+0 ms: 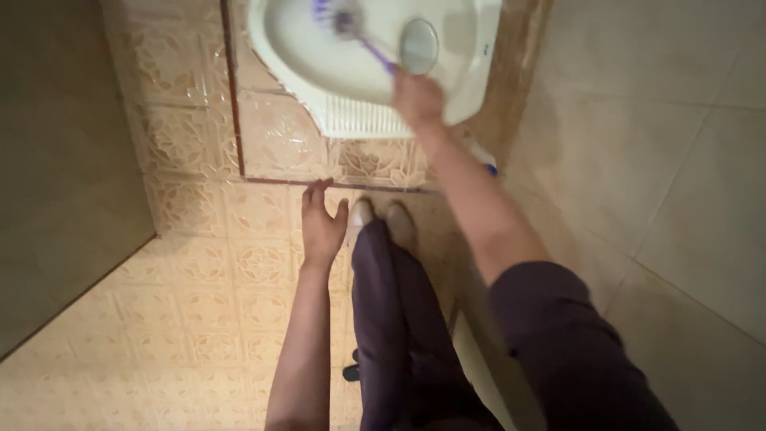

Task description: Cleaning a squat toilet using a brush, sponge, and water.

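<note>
A white squat toilet pan [471, 72] is set in a raised tiled step at the top of the view. My right hand [416, 100] is closed around the purple handle of a toilet brush [351, 28], whose blurred bristle head sits inside the pan near its far end. My left hand [321, 226] hangs free with fingers slightly apart, holding nothing, just left of my leg in dark purple trousers [399, 319]. My two light-coloured shoes [381, 215] stand on the floor tiles just below the step's edge.
Patterned beige floor tiles [199, 311] cover the lower floor and the step. Plain tiled walls [670, 160] close in on the right and left. A white and blue object [485, 160] lies beside the pan, by the right wall.
</note>
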